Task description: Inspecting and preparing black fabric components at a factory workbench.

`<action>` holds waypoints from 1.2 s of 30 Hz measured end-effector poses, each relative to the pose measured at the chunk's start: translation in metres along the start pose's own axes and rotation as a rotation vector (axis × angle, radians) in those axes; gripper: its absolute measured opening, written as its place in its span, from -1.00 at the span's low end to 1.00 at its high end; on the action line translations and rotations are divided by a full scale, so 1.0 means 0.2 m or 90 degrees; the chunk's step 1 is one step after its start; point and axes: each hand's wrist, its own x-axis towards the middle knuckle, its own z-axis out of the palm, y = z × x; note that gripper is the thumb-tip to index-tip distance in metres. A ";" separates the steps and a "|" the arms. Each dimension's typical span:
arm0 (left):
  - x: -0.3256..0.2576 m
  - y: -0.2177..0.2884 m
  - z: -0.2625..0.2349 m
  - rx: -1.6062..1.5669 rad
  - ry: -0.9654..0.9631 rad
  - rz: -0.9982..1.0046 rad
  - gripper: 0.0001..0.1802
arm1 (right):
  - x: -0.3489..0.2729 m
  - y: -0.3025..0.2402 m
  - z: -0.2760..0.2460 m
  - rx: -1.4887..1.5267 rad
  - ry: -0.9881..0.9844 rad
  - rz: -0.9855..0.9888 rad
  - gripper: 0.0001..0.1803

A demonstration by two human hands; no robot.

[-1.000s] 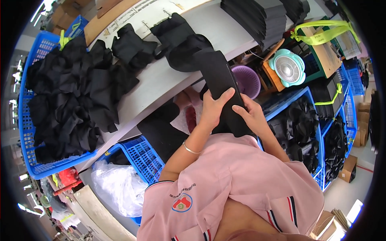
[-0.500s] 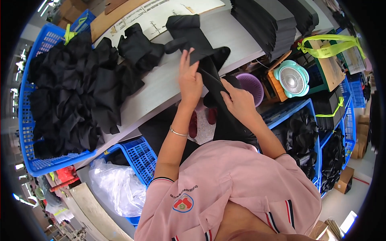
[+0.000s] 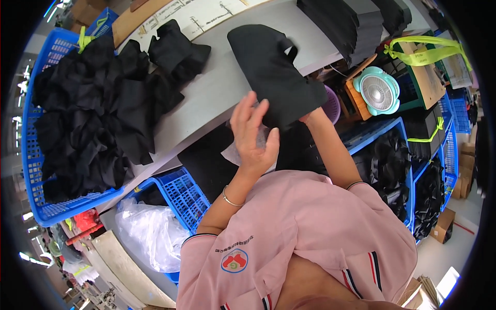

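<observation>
Over the near edge of the grey table (image 3: 217, 85), to the right of the blue basket (image 3: 33, 170), is the black piece (image 3: 276, 77), with my left hand (image 3: 254, 132) spread just beside its left edge and my right hand (image 3: 312, 115) partly hidden beneath it, whose grip I cannot tell.

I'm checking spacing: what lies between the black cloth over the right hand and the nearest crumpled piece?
Just a bare strip of grey tabletop between the black cloth and the crumpled piece, as the head view shows.
</observation>
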 end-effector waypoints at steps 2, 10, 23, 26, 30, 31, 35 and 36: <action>-0.03 0.02 0.02 -0.013 -0.008 -0.055 -0.20 | -0.03 -0.08 0.05 0.206 0.018 0.024 -0.56; -0.03 0.05 0.12 0.049 0.039 -0.141 -0.20 | -0.12 -0.21 0.20 0.252 0.052 0.028 -0.55; -0.05 0.04 0.15 -0.029 0.082 -0.116 -0.18 | -0.08 -0.05 0.15 0.488 -0.039 0.108 -0.66; -0.06 0.04 0.15 -0.021 0.083 -0.114 -0.18 | -0.09 -0.02 0.16 0.529 -0.072 0.110 -0.67; -0.06 0.04 0.15 -0.031 0.096 -0.111 -0.19 | -0.08 -0.01 0.18 0.528 -0.098 0.062 -0.68; -0.07 0.04 0.15 -0.042 0.092 -0.119 -0.18 | -0.07 -0.01 0.19 0.532 -0.083 0.069 -0.68; -0.08 0.04 0.15 -0.062 0.082 -0.162 -0.14 | -0.04 -0.01 0.21 0.522 -0.097 0.071 -0.71; -0.09 0.04 0.15 -0.065 0.079 -0.167 -0.14 | -0.04 -0.01 0.21 0.516 -0.077 0.079 -0.72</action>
